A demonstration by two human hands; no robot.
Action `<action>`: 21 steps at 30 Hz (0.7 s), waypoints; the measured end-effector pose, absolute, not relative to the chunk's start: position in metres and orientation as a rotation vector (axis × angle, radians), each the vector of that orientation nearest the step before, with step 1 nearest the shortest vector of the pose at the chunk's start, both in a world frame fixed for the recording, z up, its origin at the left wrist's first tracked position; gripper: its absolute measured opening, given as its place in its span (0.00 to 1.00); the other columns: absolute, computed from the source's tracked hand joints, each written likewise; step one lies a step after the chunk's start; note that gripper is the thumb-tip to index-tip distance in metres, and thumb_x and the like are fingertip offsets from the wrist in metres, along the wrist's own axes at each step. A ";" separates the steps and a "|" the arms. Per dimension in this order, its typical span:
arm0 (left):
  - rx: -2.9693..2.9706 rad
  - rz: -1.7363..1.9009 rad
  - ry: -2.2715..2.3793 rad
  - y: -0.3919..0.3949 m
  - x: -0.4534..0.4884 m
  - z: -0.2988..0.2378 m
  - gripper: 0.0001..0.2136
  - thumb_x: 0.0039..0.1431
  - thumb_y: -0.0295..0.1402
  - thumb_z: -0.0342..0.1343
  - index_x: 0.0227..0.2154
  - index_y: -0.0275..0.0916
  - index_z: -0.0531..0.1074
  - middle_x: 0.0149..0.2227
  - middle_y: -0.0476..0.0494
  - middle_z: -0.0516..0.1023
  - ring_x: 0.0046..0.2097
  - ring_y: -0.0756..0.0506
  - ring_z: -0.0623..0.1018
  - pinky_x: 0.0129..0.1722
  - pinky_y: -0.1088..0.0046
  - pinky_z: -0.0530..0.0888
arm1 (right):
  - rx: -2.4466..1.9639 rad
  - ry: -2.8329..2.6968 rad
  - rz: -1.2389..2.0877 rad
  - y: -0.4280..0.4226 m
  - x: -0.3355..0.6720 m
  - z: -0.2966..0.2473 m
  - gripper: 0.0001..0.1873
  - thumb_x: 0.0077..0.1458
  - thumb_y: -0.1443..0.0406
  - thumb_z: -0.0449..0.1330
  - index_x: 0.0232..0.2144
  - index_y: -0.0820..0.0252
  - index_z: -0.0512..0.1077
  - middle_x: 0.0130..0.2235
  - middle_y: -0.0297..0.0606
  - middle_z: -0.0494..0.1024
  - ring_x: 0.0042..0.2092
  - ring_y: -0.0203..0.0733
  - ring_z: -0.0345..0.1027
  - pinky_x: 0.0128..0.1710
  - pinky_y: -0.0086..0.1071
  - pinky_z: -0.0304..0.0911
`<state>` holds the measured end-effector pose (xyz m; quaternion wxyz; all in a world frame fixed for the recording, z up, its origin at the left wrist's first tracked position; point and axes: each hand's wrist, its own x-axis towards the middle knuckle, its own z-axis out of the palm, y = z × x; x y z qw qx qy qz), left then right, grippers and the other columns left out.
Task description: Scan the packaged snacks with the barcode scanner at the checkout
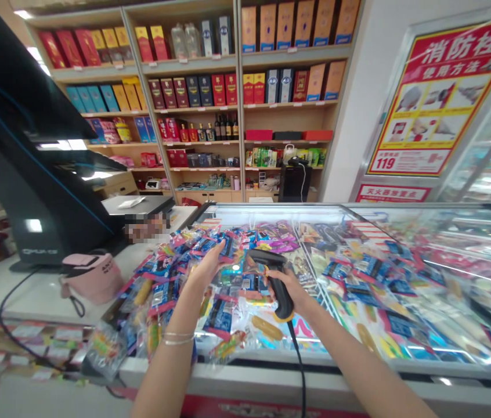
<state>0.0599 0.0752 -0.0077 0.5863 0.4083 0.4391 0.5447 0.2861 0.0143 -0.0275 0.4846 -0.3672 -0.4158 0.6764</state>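
Observation:
My right hand (289,290) grips a black handheld barcode scanner (278,284), whose head points to the upper left and whose black cable (298,363) drops towards the front edge. My left hand (206,270) is raised with its fingers apart, holding nothing, just over a heap of colourful snack packets (171,296). A thin bracelet (178,338) circles my left wrist. Both hands are above the glass-topped freezer (271,215), and the scanner is near the packets.
A black point-of-sale terminal (23,145) stands on the white counter (23,299) at left, with a pink fabric item (91,278) beside it. Wooden shelves of boxed liquor (184,93) fill the back. A red fire-hydrant poster (439,96) hangs at right.

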 end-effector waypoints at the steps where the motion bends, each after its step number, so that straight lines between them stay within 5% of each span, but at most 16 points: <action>1: 0.894 1.264 1.005 0.075 0.063 -0.007 0.14 0.58 0.42 0.56 0.36 0.36 0.75 0.33 0.43 0.80 0.34 0.46 0.79 0.38 0.70 0.76 | -0.880 -1.014 1.652 0.013 0.286 -0.026 0.14 0.39 0.57 0.66 0.22 0.61 0.71 0.19 0.33 0.73 0.15 0.32 0.60 0.14 0.28 0.60; 21: 0.812 1.328 0.994 0.073 0.068 -0.001 0.15 0.63 0.41 0.49 0.39 0.34 0.74 0.34 0.41 0.81 0.34 0.46 0.81 0.36 0.70 0.78 | -0.811 -1.029 1.680 0.011 0.288 -0.023 0.14 0.42 0.56 0.64 0.20 0.61 0.71 0.15 0.32 0.69 0.14 0.32 0.59 0.14 0.26 0.58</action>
